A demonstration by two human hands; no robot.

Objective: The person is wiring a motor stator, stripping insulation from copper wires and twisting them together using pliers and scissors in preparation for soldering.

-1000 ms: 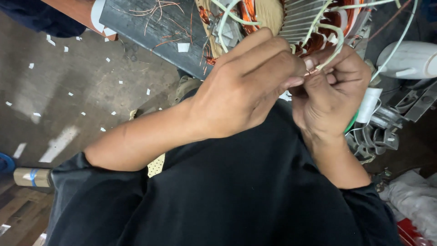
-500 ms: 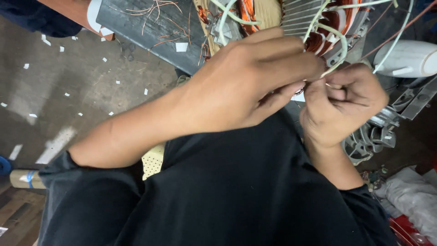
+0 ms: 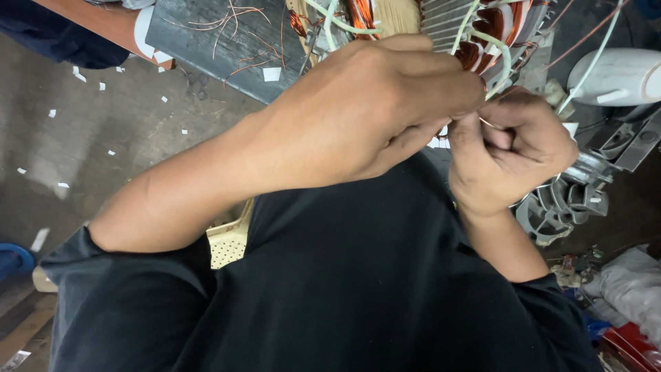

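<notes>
My left hand [image 3: 385,103] and my right hand [image 3: 513,148] meet close under the camera, fingers pinched together on a thin copper wire [image 3: 490,124] with pale sleeving [image 3: 497,48] running up from it. Just beyond them stands a motor stator [image 3: 475,27] with ribbed grey metal and orange-brown copper windings. The left hand covers most of the spot where the fingertips touch, so the exact grip is hidden. My dark shirt [image 3: 358,289] fills the lower part of the view.
A dark board [image 3: 206,48] with loose copper strands lies at the top left. A white cylinder [image 3: 613,76] and grey cast metal motor parts [image 3: 558,207] sit to the right. Small white paper scraps dot the concrete floor [image 3: 82,145]. Bags and a red object [image 3: 630,341] lie at bottom right.
Both hands have drawn a little lower and closer to the camera. The left hand has rolled over the right hand's fingers, still pinching the wire.
</notes>
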